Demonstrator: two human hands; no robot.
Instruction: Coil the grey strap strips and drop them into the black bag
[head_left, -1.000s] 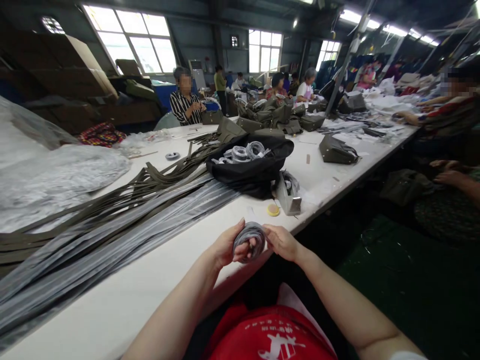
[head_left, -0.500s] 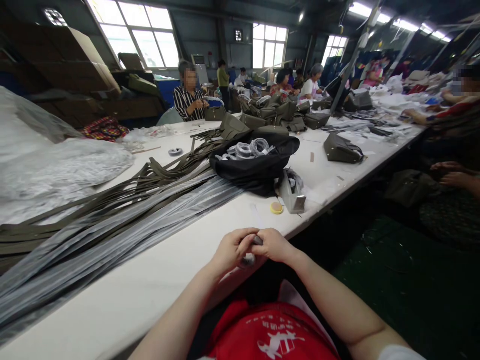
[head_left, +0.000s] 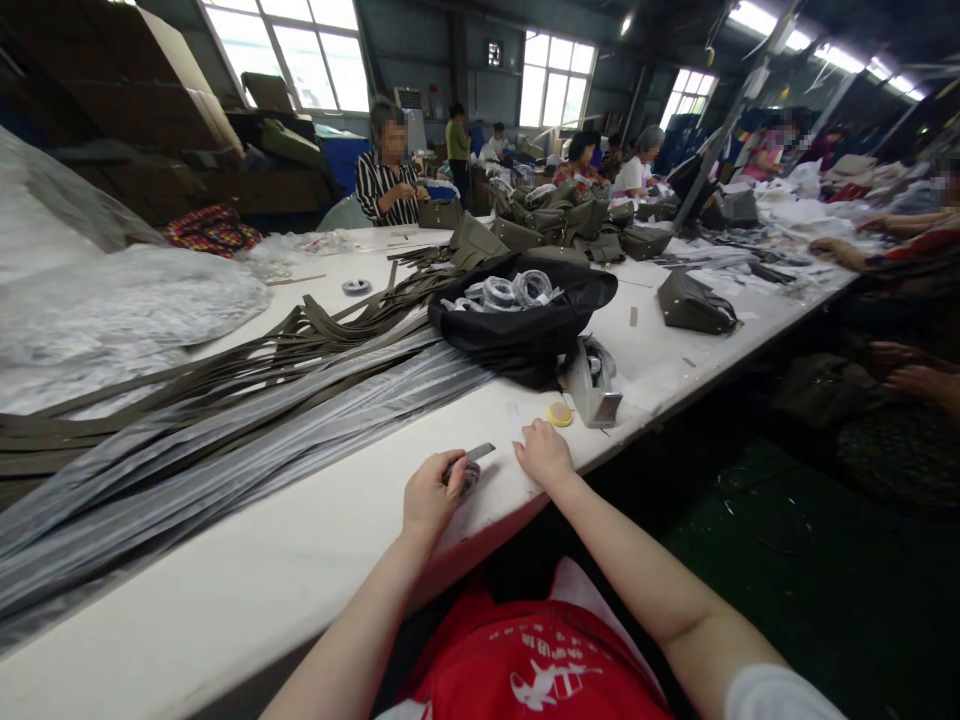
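Grey strapping, wound into a small coil [head_left: 470, 478], sits low over the near edge of the white counter [head_left: 315, 520], held in the worker's left hand [head_left: 435, 492]. Those fingers are closed around it, and one flat end of the strap pokes out past the fingertips, pointing toward the other hand. Just to its side, the right hand [head_left: 544, 453] rests over the counter with fingers curled down at the lower end of a thin white strip [head_left: 514, 418]; from where I stand I can't tell whether they pinch it or only touch it.

Just beyond that hand lies a round yellow disc [head_left: 559, 414], and near it stands a grey tape dispenser [head_left: 598, 392]. Behind these, a black cloth bag [head_left: 510, 345] gapes open, with plastic-wrapped coils [head_left: 499, 293] heaped inside. Long grey straps [head_left: 247, 448] run off to the left, olive strips [head_left: 330, 322] alongside them. One more coil [head_left: 356, 287] lies by itself past the strips, while an olive handbag [head_left: 694, 303] sits farther along to the right. Across the counter, a person in a striped shirt [head_left: 384, 190] works with both hands raised.
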